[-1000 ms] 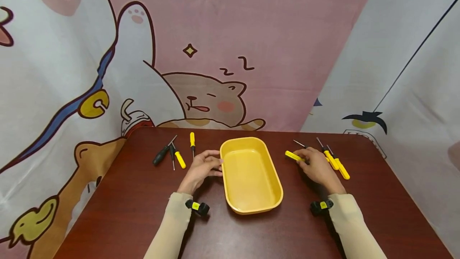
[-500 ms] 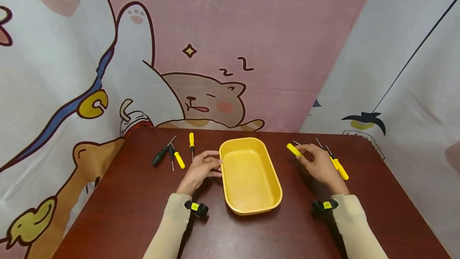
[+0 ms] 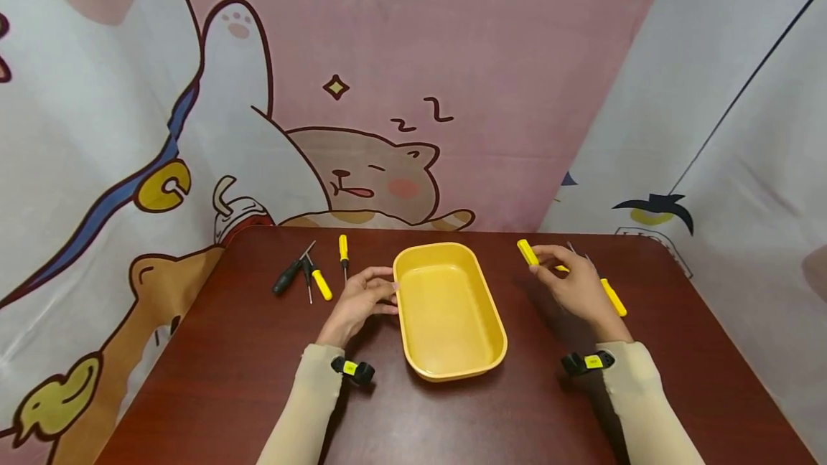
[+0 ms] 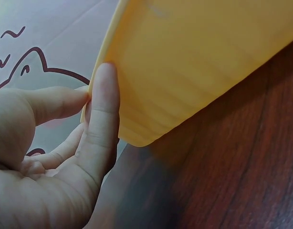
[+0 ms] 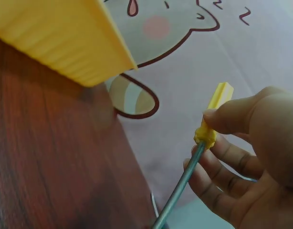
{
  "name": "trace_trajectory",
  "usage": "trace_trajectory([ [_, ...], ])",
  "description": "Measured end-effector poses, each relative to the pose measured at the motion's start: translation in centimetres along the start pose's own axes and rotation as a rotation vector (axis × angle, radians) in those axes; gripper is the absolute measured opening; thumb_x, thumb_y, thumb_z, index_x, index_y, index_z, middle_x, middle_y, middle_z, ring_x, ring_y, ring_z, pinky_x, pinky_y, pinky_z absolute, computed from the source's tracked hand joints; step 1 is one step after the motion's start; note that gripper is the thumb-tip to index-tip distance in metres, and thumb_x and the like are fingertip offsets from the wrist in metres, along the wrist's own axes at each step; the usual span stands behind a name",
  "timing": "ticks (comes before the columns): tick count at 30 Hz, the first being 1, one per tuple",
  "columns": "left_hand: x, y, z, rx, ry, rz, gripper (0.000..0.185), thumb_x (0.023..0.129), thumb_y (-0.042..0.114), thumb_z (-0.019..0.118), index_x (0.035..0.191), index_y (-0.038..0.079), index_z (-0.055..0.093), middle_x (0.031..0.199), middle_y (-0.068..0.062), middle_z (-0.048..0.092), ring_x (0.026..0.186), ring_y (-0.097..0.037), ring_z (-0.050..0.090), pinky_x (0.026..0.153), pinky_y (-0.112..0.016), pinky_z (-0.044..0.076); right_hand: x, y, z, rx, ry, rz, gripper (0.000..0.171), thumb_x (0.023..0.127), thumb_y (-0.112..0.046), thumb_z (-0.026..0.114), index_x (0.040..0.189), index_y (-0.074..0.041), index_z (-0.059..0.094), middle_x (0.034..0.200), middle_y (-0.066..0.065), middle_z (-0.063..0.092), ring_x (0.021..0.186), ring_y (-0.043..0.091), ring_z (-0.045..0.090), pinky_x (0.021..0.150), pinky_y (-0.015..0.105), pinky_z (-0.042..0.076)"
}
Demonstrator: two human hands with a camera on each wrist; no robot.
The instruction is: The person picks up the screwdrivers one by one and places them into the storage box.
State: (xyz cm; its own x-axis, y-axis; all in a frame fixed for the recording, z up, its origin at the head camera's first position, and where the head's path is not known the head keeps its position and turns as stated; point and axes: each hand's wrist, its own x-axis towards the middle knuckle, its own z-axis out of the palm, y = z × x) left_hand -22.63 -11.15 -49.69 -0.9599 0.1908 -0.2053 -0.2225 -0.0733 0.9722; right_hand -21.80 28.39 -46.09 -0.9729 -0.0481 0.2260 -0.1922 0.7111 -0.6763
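Observation:
In the head view, my left hand (image 3: 358,305) is at the left side of a yellow rectangular tray (image 3: 452,329). Its thumb and a finger pinch the tray's rim (image 4: 102,50), as the left wrist view shows. My right hand (image 3: 575,289), right of the tray, holds a screwdriver (image 3: 527,252) by its yellow handle, lifted off the table. Seen from the right wrist, the thumb and fingers pinch the handle (image 5: 216,105), and the metal shaft (image 5: 181,185) slants down toward the table. Another yellow handle (image 3: 614,297) lies beyond this hand, partly covered by it.
On the left of the dark red-brown table (image 3: 426,422) lie a black screwdriver (image 3: 284,280), a yellow-handled one (image 3: 321,285) and another with a yellow handle (image 3: 344,246) beside my left hand. A printed cartoon cloth (image 3: 504,92) hangs behind the table.
My right hand has raised the screwdriver from the table and turned it so its handle points more upward. The left hand still holds the tray in the same place.

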Motion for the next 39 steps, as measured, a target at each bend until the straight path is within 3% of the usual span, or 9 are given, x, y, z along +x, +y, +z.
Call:
trace_trajectory([
  [4, 0.1, 0.1, 0.0, 0.0, 0.002, 0.001, 0.044, 0.096, 0.006, 0.07, 0.137, 0.002, 0.055, 0.114, -0.029, 0.066, 0.078, -0.019, 0.07, 0.071, -0.037, 0.065, 0.1, -0.6, -0.2, 0.012, 0.015, -0.011, 0.037, 0.101, -0.026, 0.067, 0.135, -0.015, 0.063, 0.113, 0.008, 0.069, 0.103, 0.024, 0.062, 0.098, 0.051, 0.057],
  [8, 0.0, 0.2, 0.0, 0.001, 0.003, 0.004, 0.045, 0.096, 0.006, 0.07, 0.138, 0.001, 0.055, 0.112, -0.027, 0.067, 0.078, -0.019, 0.07, 0.071, -0.037, 0.065, 0.2, -1.2, -0.3, 0.018, 0.019, 0.008, 0.037, 0.1, -0.03, 0.068, 0.134, -0.017, 0.064, 0.111, 0.006, 0.069, 0.098, 0.021, 0.064, 0.089, 0.026, 0.058],
  [11, -0.2, 0.1, -0.1, 0.002, 0.004, 0.006, 0.045, 0.096, 0.006, 0.07, 0.138, 0.001, 0.055, 0.11, -0.025, 0.068, 0.078, -0.02, 0.07, 0.071, -0.037, 0.065, 0.2, -1.6, -0.3, 0.052, 0.015, 0.026, 0.036, 0.1, -0.03, 0.068, 0.134, -0.017, 0.064, 0.11, 0.006, 0.068, 0.093, 0.023, 0.066, 0.079, 0.015, 0.055],
  [20, -0.5, -0.3, -0.5, -0.001, 0.018, -0.003, 0.043, 0.095, 0.005, 0.07, 0.136, 0.002, 0.056, 0.106, -0.023, 0.069, 0.076, -0.02, 0.069, 0.07, -0.036, 0.065, 0.6, -3.2, -0.6, 0.146, -0.005, 0.046, 0.038, 0.098, -0.031, 0.071, 0.132, -0.016, 0.065, 0.108, 0.009, 0.068, 0.087, 0.028, 0.069, 0.069, 0.024, 0.059],
  [26, -0.6, -0.4, -0.5, 0.017, 0.011, 0.001, 0.042, 0.096, 0.007, 0.07, 0.135, 0.005, 0.057, 0.104, -0.019, 0.07, 0.078, -0.02, 0.07, 0.071, -0.037, 0.065, 0.9, -4.2, -0.9, 0.144, -0.044, 0.077, 0.041, 0.097, -0.034, 0.071, 0.133, -0.015, 0.064, 0.108, 0.01, 0.069, 0.085, 0.029, 0.068, 0.071, 0.033, 0.062],
  [34, -0.6, -0.7, -0.2, 0.019, 0.005, -0.002, 0.039, 0.097, 0.01, 0.071, 0.134, 0.007, 0.058, 0.1, -0.013, 0.071, 0.079, -0.021, 0.071, 0.072, -0.036, 0.065, 1.6, -5.0, -0.8, 0.198, -0.134, 0.102, 0.038, 0.096, -0.035, 0.073, 0.129, -0.018, 0.064, 0.109, 0.009, 0.069, 0.087, 0.025, 0.072, 0.073, 0.032, 0.064],
  [39, -0.4, -0.3, -0.1, 0.026, -0.003, 0.003, 0.04, 0.096, 0.011, 0.071, 0.133, 0.008, 0.058, 0.099, -0.011, 0.071, 0.08, -0.022, 0.071, 0.073, -0.037, 0.065, 2.3, -5.8, -0.8, 0.234, -0.168, 0.104, 0.038, 0.096, -0.031, 0.073, 0.128, -0.012, 0.063, 0.111, 0.013, 0.069, 0.089, 0.024, 0.072, 0.074, 0.035, 0.065],
])
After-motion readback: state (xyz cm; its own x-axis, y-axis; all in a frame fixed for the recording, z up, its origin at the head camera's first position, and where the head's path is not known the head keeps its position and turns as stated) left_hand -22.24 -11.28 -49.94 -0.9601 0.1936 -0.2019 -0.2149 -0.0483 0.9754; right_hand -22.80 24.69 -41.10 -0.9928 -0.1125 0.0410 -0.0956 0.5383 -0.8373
